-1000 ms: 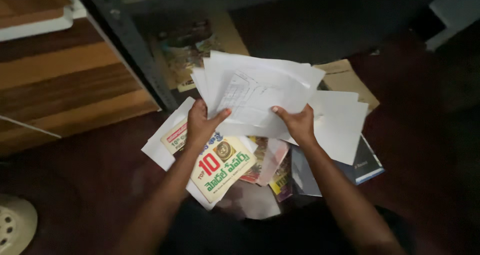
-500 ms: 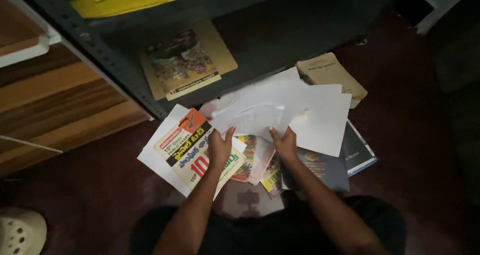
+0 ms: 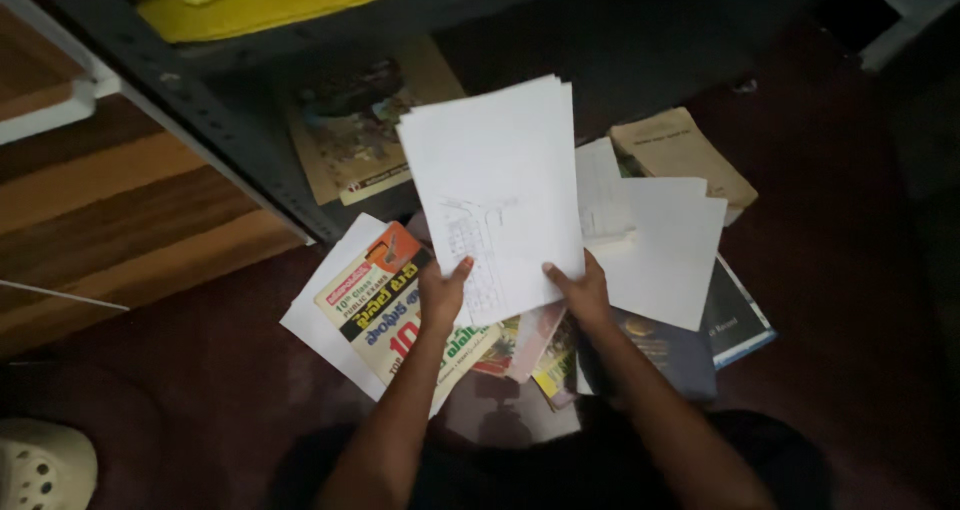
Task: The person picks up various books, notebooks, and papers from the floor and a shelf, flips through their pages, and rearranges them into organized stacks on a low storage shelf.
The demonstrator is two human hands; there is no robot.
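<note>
Above the floor's scattered booklets [image 3: 400,310], left hand [image 3: 440,295] and right hand [image 3: 583,295] pinch a squared stack of white papers [image 3: 495,195] by its bottom edge.

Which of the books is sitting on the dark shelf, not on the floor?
The tan book with the colourful picture cover. It lies flat on the dark shelf; the other books are spread on the floor below the held papers.

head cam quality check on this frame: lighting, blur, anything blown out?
Head view: dim overall, floor and metal shelf near black; the white paper stack held by the left hand and right hand is the brightest area, its faint table lines barely readable; soft focus, edges smeared on the booklets below; dark corners hide detail.
</note>
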